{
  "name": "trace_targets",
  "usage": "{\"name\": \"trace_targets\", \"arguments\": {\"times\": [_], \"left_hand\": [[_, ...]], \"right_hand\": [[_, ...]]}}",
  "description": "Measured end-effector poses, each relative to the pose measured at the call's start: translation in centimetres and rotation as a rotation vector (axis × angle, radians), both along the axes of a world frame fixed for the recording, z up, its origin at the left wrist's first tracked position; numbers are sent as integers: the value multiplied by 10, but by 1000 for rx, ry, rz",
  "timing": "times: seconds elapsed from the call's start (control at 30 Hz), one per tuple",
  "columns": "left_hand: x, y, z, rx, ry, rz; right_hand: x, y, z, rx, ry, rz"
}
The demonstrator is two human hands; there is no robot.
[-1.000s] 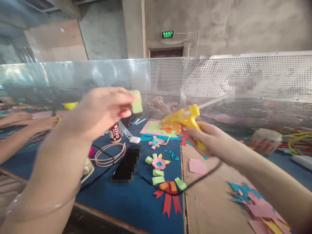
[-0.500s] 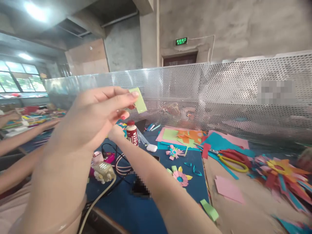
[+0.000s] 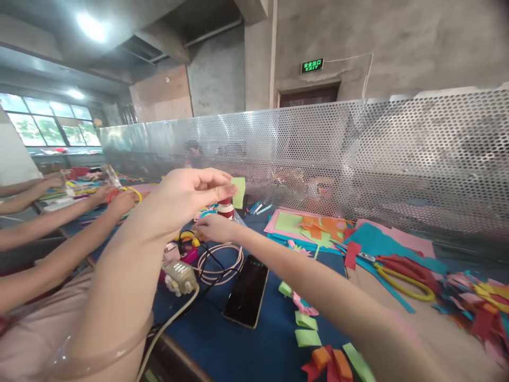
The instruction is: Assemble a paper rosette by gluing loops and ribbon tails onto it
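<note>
Raised in front of me, my left hand [image 3: 194, 197] pinches a small light-green piece of paper [image 3: 239, 193] between thumb and fingers. My right arm crosses beneath it. At its end, my right hand [image 3: 218, 229] has curled fingers, partly hidden by the left wrist. A yellow and black thing [image 3: 189, 237] shows at those fingertips; whether it is held is unclear. Behind the hands stands a bottle with a dark red label [image 3: 226, 210], mostly covered. Several folded green paper strips [image 3: 307, 337] and a pink paper flower [image 3: 304, 304] lie under my right forearm.
A phone [image 3: 247, 292], looped cables [image 3: 219, 273] and a power strip [image 3: 181, 278] occupy the blue table. Yellow-handled scissors [image 3: 405, 284] and coloured paper sheets [image 3: 292, 223] lie right. A perforated metal partition [image 3: 358, 154] runs behind. Another person's hands [image 3: 121, 201] work at left.
My view has turned left. My left hand has lowered with the green paper, now before the bottle. My right hand shows more, with the yellow and black thing beside its fingers. The phone is uncovered.
</note>
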State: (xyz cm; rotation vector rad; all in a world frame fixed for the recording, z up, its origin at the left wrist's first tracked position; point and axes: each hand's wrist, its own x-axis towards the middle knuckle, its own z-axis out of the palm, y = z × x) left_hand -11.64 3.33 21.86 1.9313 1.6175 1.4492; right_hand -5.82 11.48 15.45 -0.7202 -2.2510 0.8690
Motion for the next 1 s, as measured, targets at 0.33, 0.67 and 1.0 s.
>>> {"name": "trace_targets", "arguments": {"times": [0.33, 0.67, 1.0], "left_hand": [[26, 26, -34, -209, 290, -182], [87, 51, -69, -247, 278, -381], [97, 55, -162, -351, 669, -24]], "right_hand": [[182, 6, 9, 63, 79, 46], [220, -6, -29, 59, -11, -200], [255, 0, -100, -330, 257, -373]]}}
